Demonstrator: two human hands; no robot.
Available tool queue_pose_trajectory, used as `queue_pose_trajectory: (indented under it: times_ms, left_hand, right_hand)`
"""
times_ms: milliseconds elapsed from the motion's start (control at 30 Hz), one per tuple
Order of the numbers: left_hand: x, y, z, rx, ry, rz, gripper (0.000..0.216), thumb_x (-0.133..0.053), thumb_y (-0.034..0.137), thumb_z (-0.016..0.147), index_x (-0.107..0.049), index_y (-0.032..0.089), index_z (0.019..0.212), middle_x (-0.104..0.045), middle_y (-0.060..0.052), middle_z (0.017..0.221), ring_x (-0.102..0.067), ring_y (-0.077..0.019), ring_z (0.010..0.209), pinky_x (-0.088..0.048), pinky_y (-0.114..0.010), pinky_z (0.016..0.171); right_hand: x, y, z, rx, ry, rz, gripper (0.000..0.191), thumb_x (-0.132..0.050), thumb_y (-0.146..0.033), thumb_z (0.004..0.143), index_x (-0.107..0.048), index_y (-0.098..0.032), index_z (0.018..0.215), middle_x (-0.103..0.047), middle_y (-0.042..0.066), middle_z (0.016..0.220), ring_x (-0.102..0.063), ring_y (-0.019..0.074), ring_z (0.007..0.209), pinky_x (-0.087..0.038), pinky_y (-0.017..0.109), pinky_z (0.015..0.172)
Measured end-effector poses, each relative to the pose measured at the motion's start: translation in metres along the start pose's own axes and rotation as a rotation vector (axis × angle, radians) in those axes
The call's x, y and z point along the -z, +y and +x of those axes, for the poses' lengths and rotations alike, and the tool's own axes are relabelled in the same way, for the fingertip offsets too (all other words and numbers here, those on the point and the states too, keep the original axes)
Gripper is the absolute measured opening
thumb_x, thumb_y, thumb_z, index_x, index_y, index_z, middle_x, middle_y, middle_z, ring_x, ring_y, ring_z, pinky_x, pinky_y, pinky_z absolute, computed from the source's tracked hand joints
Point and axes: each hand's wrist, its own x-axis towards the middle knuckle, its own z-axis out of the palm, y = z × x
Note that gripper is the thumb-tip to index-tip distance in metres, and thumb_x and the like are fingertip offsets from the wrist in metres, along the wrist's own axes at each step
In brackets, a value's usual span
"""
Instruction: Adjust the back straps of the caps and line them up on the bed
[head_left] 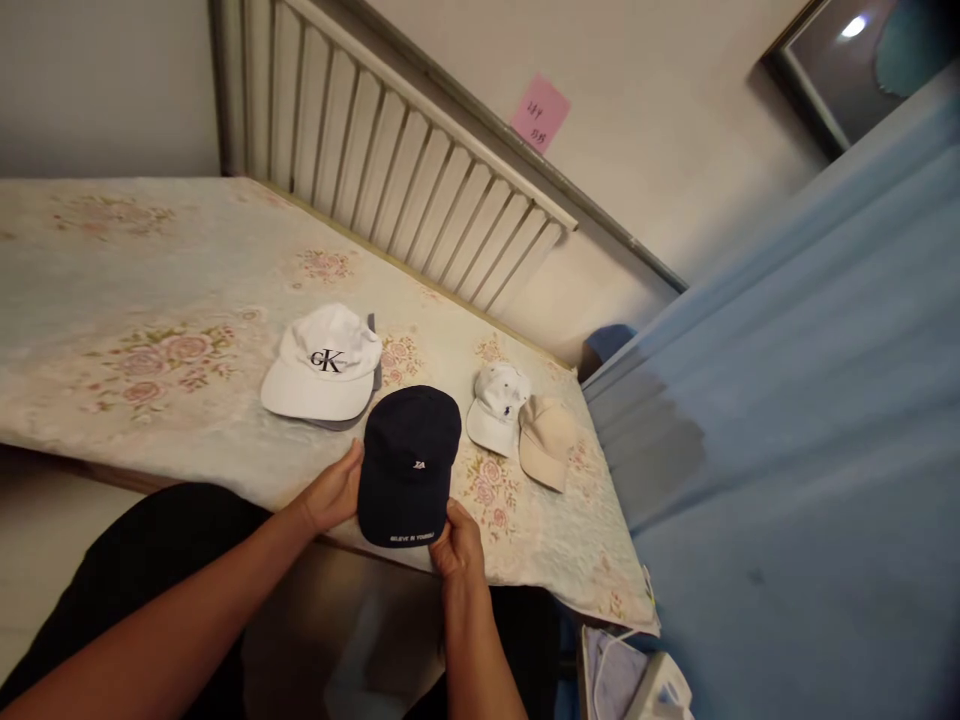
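A dark navy baseball cap point(409, 455) with a small white emblem and lettering along its brim is held between my two hands, over the table's front edge. My left hand point(337, 490) grips its left side, and my right hand point(459, 540) pinches the brim's lower right corner. Left of it lies a white cap point(330, 365) with black letters, on top of a grey cap point(377, 372) that is mostly hidden. Farther right, a white cap point(495, 405) with a small dark logo sits against a beige cap point(547, 440).
A flower-patterned cloth covers the table point(150, 270). A white radiator point(405, 160) stands along the back edge, below a pink note point(541, 112) on the wall. A blue curtain point(787, 400) hangs at the right, with a white appliance point(660, 690) low beside it.
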Motion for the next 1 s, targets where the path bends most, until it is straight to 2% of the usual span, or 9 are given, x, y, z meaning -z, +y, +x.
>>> queue_pose_trajectory:
  times_ms: [133, 267, 433, 567, 667, 767, 1000]
  left_hand:
    - [-0.001, -0.007, -0.020, -0.027, 0.024, 0.105, 0.052, -0.058, 0.033, 0.089, -0.051, 0.013, 0.136, -0.067, -0.017, 0.122, -0.062, -0.0294, 0.115, -0.043, -0.043, 0.104]
    - [-0.006, -0.013, -0.032, -0.066, 0.073, 0.204, 0.047, -0.066, 0.019, 0.083, -0.058, 0.011, 0.128, -0.068, -0.018, 0.118, -0.064, -0.0305, 0.110, -0.049, -0.041, 0.099]
    - [-0.015, -0.015, -0.029, -0.096, 0.162, 0.252, 0.041, -0.070, 0.010, 0.077, -0.065, 0.011, 0.118, -0.073, -0.015, 0.107, -0.069, -0.0285, 0.101, -0.053, -0.036, 0.093]
    - [-0.015, -0.013, -0.027, -0.092, 0.207, 0.256, 0.048, -0.072, 0.009, 0.075, -0.062, 0.010, 0.122, -0.075, -0.014, 0.100, -0.071, -0.0277, 0.094, -0.054, -0.036, 0.092]
    - [-0.015, -0.011, -0.030, -0.077, 0.198, 0.257, 0.052, -0.073, 0.012, 0.075, -0.060, 0.014, 0.125, -0.075, -0.012, 0.103, -0.071, -0.0284, 0.096, -0.053, -0.036, 0.094]
    - [-0.018, -0.009, -0.036, -0.054, 0.151, 0.272, 0.050, -0.074, 0.015, 0.075, -0.061, 0.016, 0.124, -0.073, -0.013, 0.109, -0.069, -0.0293, 0.100, -0.052, -0.037, 0.095]
    - [-0.036, -0.008, -0.050, 0.046, 0.033, 0.298, 0.040, -0.074, 0.015, 0.074, -0.066, 0.010, 0.113, -0.074, -0.016, 0.102, -0.072, -0.0276, 0.091, -0.055, -0.034, 0.084]
  right_hand:
    - [-0.001, 0.000, -0.002, 0.031, -0.023, 0.006, 0.014, -0.065, -0.019, 0.072, -0.068, -0.013, 0.084, -0.075, 0.006, 0.086, -0.070, 0.0173, 0.088, -0.051, 0.029, 0.094]
    - [-0.002, 0.000, -0.004, 0.048, -0.038, 0.021, 0.014, -0.067, -0.020, 0.071, -0.067, -0.014, 0.084, -0.075, 0.005, 0.086, -0.070, 0.0174, 0.087, -0.052, 0.030, 0.093]
    - [-0.003, -0.001, -0.009, 0.044, -0.069, 0.049, 0.019, -0.070, -0.021, 0.070, -0.067, -0.015, 0.087, -0.076, 0.005, 0.088, -0.070, 0.0161, 0.087, -0.053, 0.028, 0.090]
    - [-0.003, -0.002, -0.014, 0.027, -0.080, 0.075, 0.022, -0.072, -0.019, 0.069, -0.067, -0.014, 0.089, -0.076, 0.006, 0.090, -0.071, 0.0156, 0.087, -0.054, 0.028, 0.089]
    - [-0.005, -0.006, -0.021, 0.003, -0.090, 0.098, 0.023, -0.072, -0.017, 0.068, -0.068, -0.014, 0.090, -0.076, 0.007, 0.092, -0.071, 0.0161, 0.088, -0.054, 0.028, 0.089]
    - [-0.009, -0.015, -0.032, 0.021, -0.130, 0.097, 0.030, -0.073, -0.019, 0.067, -0.068, -0.014, 0.096, -0.075, 0.007, 0.099, -0.069, 0.0181, 0.098, -0.050, 0.031, 0.097]
    - [-0.033, -0.043, -0.056, 0.051, -0.150, 0.153, 0.041, -0.072, -0.020, 0.070, -0.066, -0.020, 0.110, -0.075, 0.004, 0.105, -0.068, 0.0214, 0.104, -0.044, 0.042, 0.106]
